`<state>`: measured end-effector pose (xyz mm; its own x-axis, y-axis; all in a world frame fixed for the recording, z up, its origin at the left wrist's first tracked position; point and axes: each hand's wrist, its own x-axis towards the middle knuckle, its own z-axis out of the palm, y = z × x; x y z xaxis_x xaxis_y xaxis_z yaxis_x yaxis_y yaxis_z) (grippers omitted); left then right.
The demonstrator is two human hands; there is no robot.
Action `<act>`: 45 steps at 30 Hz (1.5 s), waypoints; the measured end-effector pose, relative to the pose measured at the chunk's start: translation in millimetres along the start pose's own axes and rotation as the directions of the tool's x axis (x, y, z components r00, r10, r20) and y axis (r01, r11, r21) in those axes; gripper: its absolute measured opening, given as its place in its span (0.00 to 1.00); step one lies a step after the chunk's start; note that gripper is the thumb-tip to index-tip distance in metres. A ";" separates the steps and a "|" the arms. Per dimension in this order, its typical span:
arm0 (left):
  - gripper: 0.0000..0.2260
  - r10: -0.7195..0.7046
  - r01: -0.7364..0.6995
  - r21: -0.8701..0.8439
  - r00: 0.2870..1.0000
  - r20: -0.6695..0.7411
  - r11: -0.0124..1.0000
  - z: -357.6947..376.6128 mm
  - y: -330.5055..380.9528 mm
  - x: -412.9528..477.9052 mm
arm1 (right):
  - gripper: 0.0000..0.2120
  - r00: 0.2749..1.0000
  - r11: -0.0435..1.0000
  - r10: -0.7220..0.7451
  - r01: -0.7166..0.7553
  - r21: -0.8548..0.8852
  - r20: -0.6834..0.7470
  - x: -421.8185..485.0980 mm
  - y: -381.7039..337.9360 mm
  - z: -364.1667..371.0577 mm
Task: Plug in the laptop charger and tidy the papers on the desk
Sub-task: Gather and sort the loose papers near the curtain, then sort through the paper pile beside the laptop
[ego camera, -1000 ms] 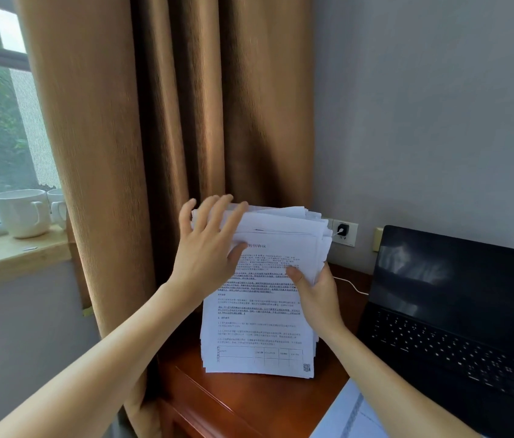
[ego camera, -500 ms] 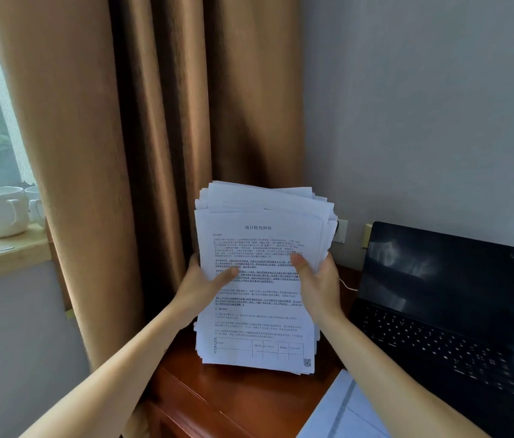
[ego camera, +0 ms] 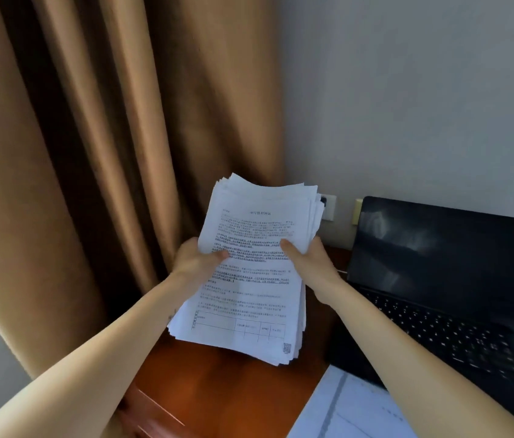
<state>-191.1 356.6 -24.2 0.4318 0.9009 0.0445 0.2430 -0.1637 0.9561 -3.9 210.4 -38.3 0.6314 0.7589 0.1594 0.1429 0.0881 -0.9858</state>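
We hold the ragged-edged stack of papers (ego camera: 259,279) by both long sides, fingers of the left hand (ego camera: 197,260) and right hand (ego camera: 309,263) clamped on it. It hangs tilted over the glossy red-brown tabletop (ego camera: 227,384), between the pleated curtain (ego camera: 91,153) and the matte black laptop (ego camera: 439,279).

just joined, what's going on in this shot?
A person grips a thick stack of papers with both hands: left hand on its left edge, right hand on its right, thumbs on the front sheet. The sheets are unevenly aligned and the stack is tilted over the wooden desk; whether its bottom edge touches the desk is unclear. An open laptop with a dark screen sits to the right. The wall socket is mostly hidden behind the stack.
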 end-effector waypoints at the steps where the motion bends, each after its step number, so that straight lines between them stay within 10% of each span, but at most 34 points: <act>1: 0.07 -0.050 0.050 0.020 0.999 0.007 0.999 3.0 -4.9 7.4 | 0.25 0.999 0.999 0.028 -0.026 -0.048 0.041 1.2 7.2 -0.5; 8: 0.13 -0.216 0.186 0.238 0.971 0.105 0.953 9.9 -55.4 23.1 | 0.16 0.976 0.969 0.187 -0.164 -0.184 0.110 -25.7 49.6 5.9; 18: 0.15 -0.021 -0.043 0.521 0.993 0.115 0.853 11.0 -92.3 32.8 | 0.16 0.981 0.933 0.188 -0.196 -0.303 -0.056 -32.3 93.4 26.6; 26: 0.25 0.234 -0.234 0.734 0.967 0.105 0.637 10.5 -112.8 35.0 | 0.38 0.982 0.823 -0.013 -0.098 -0.560 -0.190 -39.7 104.6 41.3; 35: 0.20 0.373 -0.452 0.618 0.890 0.263 0.643 -12.4 -109.8 -73.9 | 0.21 0.997 0.846 -0.005 0.046 -0.531 0.078 -123.8 73.4 10.4; 45: 0.15 0.635 -0.766 0.357 0.643 0.428 0.535 16.6 -128.2 -207.9 | 0.18 0.988 0.696 -0.087 0.154 -0.701 0.131 -273.7 55.5 -34.9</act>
<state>-297.6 183.6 -160.8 0.8039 0.3033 0.5116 0.1095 -0.9210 0.3739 -142.2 -14.9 -134.8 0.5116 0.8260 0.2368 0.7312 -0.2738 -0.6248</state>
